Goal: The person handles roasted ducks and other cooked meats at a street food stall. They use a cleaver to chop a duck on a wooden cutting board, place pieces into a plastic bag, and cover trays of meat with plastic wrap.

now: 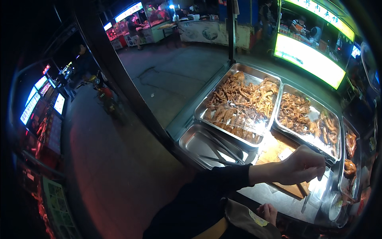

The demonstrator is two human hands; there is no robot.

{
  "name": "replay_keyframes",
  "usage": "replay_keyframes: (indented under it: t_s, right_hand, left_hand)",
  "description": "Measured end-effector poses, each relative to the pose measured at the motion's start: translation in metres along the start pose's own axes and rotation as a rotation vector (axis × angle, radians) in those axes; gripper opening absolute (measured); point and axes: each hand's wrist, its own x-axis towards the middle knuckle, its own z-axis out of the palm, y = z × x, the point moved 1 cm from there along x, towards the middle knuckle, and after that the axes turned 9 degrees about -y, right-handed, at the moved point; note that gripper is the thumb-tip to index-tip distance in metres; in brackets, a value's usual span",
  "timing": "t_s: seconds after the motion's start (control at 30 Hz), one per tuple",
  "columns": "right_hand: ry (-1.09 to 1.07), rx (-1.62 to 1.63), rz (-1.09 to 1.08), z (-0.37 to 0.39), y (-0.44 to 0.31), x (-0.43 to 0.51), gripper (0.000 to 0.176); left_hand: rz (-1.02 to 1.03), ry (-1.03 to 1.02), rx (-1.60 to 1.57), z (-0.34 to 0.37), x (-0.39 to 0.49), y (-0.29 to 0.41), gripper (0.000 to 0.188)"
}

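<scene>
My left hand (301, 167), in a dark sleeve, is raised above a wooden cutting board (270, 151) with its fingers curled; nothing shows in it, but its inner side is hidden. Low in the view, my right hand (268, 212) rests loosely bent beside my brown apron (238, 210), partly covered by it; its grip is unclear. Beyond the board stands a large metal tray (199, 112) of braised chicken feet (226, 89) and other cooked meat under clear film. To its right sits a second metal tray (339, 134) of braised pieces.
Metal tongs (226, 149) lie across a shallow steel tray (191, 140). At right, a narrow tray (343, 182) holds roasted poultry (349, 168) near a clear plastic container (323, 182). A dark stall post (125, 80) crosses the view. Lit stalls, people and a parked motorbike (106, 95) stand beyond.
</scene>
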Motion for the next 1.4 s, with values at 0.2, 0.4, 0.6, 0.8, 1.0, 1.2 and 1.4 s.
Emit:
replay_keyframes:
  t_s: [0.2, 0.4, 0.6, 0.8, 1.0, 1.2, 1.4]
  right_hand:
    - [-0.236, -0.137, -0.514, 0.034, -0.101, 0.054, 0.010]
    - [-0.558, -0.497, -0.404, 0.059, -0.151, 0.079, 0.029]
    - [-0.638, 0.258, -0.085, 0.081, -0.133, 0.088, 0.048]
    - [-0.690, 0.816, 0.012, 0.060, -0.108, 0.083, 0.031]
    - [-0.732, 0.774, -0.166, -0.005, -0.121, 0.060, 0.027]
    - [-0.775, 0.655, -0.212, -0.081, -0.104, 0.036, 0.024]
    - [-1.109, -0.165, -0.358, -0.116, -0.090, 0.028, 0.030]
  left_hand:
    - [-0.253, 0.246, -0.060, -0.042, -0.025, -0.094, 0.007]
    - [-0.647, 0.825, -0.224, -0.127, -0.058, -0.182, 0.008]
    - [-0.513, 1.219, -0.180, -0.139, -0.088, -0.201, 0.019]
    - [-0.579, 1.371, -0.092, -0.153, -0.087, -0.181, 0.027]
    - [-0.385, 1.617, -0.128, -0.154, -0.087, -0.192, 0.022]
    - [-0.293, 1.875, -0.175, -0.119, -0.072, -0.197, 0.011]
    - [-0.264, 2.020, -0.071, -0.080, -0.064, -0.188, 0.007]
